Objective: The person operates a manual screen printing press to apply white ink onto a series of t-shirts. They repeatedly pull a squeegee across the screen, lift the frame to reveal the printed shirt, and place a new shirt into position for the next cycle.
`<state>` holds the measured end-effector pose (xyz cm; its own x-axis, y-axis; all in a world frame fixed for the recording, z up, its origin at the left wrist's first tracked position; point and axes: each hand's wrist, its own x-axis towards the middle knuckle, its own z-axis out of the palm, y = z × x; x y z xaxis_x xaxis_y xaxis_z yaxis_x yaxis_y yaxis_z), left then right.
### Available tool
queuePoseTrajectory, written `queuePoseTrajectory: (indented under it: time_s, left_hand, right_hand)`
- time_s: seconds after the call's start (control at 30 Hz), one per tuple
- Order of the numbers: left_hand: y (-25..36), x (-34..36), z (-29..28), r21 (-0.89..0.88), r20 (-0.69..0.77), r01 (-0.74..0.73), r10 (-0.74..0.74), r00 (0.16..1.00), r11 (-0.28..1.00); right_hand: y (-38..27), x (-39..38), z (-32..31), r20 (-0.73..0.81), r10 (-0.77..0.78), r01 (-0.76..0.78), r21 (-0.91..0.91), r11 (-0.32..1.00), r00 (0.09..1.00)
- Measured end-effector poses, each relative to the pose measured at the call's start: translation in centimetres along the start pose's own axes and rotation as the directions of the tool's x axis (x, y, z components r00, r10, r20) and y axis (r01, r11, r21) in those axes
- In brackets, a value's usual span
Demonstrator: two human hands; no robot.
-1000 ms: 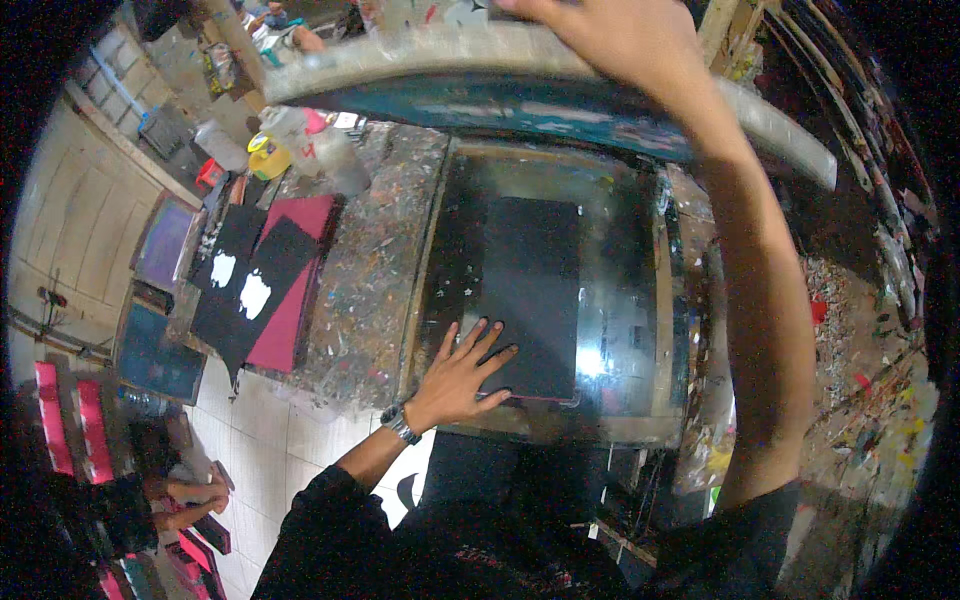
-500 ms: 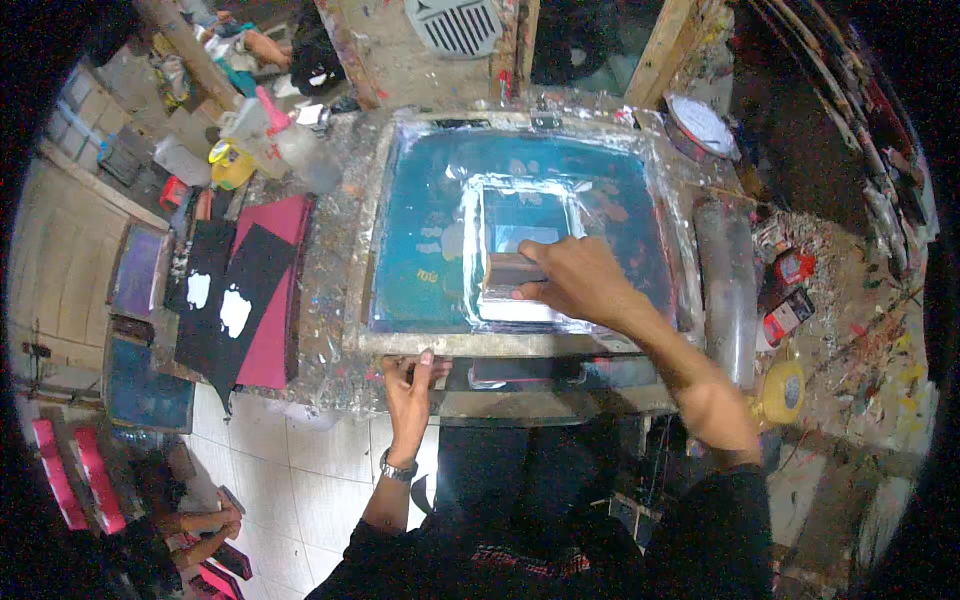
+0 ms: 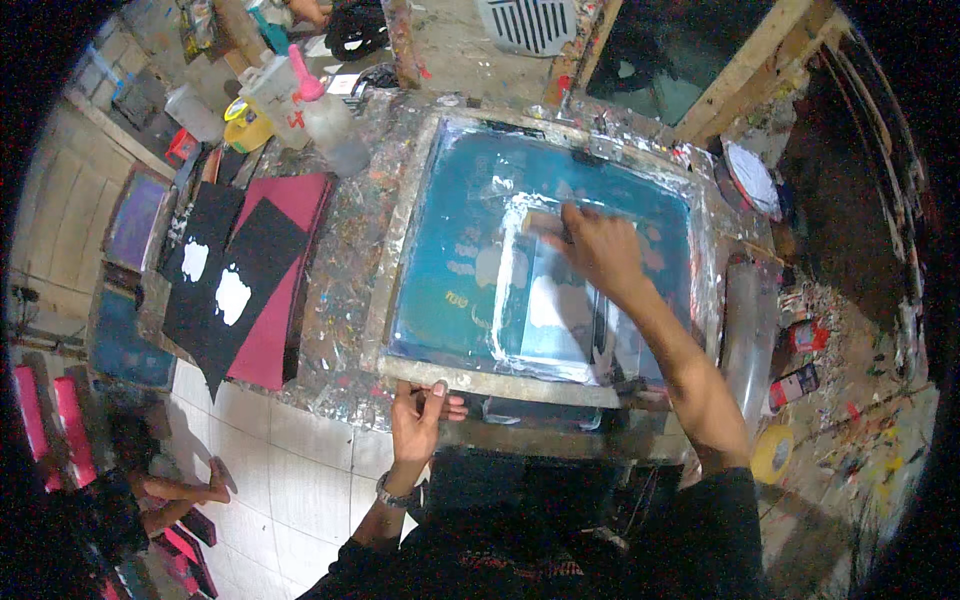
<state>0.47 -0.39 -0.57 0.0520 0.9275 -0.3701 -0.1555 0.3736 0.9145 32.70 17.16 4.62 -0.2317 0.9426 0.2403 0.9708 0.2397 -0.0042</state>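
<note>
A screen-printing screen lies on the stained bench, with teal mesh (image 3: 440, 290) inside a pale frame (image 3: 480, 388). White ink borders a lighter rectangular window (image 3: 555, 300) in the mesh. My right hand (image 3: 600, 250) grips a squeegee (image 3: 543, 224) with a wooden handle at the far end of that window. Its blade is hidden. At the frame's near edge, my left hand (image 3: 420, 415) pinches the rim, thumb on top and fingers below. Left of the screen, black pieces (image 3: 262, 255) with white printed patches lie over a maroon stack (image 3: 268, 350).
A pink-capped squeeze bottle (image 3: 335, 135) and a yellow container (image 3: 245, 127) stand at the far left. A tub of white ink (image 3: 750, 180) sits at the far right. Near right lies a yellow tape roll (image 3: 772, 453). Another person's hands (image 3: 190, 490) show at lower left.
My right hand has pushed the squeegee away from me to the window's far end, uncovering the window. My left hand stays at the frame's near edge. The whole view has tilted and shifted.
</note>
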Motion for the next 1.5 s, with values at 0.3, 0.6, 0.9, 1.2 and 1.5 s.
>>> queuePoseTrajectory:
  time_s: [0.3, 0.6, 0.9, 1.2, 1.5]
  left_hand:
    - [0.5, 0.3, -0.5, 0.002, 0.031, 0.059, -0.059, 0.998, 0.998]
    - [0.4, -0.5, -1.0, 0.065, -0.015, 0.151, -0.150, 0.989, 0.986]
    - [-0.6, -0.3, -0.3, -0.002, 0.025, -0.085, 0.085, 0.996, 0.996]
    - [9.5, 0.7, 2.5, 0.059, 0.018, -0.630, 0.630, 0.777, 0.775]
    - [9.0, 22.2, 10.0, 0.706, 0.656, -0.689, 0.519, 0.548, -0.165]
  right_hand:
    - [-0.3, 0.9, -2.0, 0.309, -0.151, 0.095, 0.188, 0.978, 0.939]
    - [-2.0, -2.1, -1.0, 0.043, -0.109, 0.108, 0.006, 0.994, 0.993]
    - [-8.9, -15.2, -4.1, 0.103, -0.088, 0.081, 0.068, 0.994, 0.991]
    - [-8.5, -9.5, -15.8, -0.592, 0.051, -0.065, -0.002, 0.998, 0.804]
    - [-1.9, 4.7, -29.0, -0.461, 0.049, -0.009, 0.088, 0.996, 0.886]
